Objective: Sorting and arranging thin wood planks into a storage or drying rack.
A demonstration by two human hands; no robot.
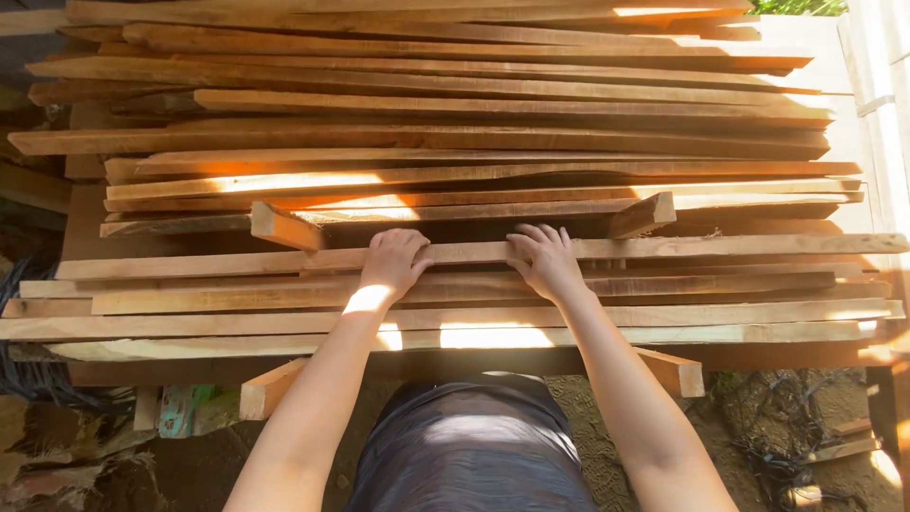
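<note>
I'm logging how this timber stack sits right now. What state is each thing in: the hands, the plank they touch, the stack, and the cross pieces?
left hand: palm down, fingers curled over the top plank's far edge.
right hand: palm down, fingers spread on the same plank.
top plank: lying flat, crosswise.
plank stack: layered, ends uneven, partly sunlit.
cross pieces: lying between layers, ends sticking out.

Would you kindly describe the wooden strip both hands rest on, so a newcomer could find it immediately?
Start at the big stack of wooden slats. On its near, lower tier, the left hand and right hand press one long strip. Unlike its neighbours, it lies topmost there and reaches to the right edge.
</note>
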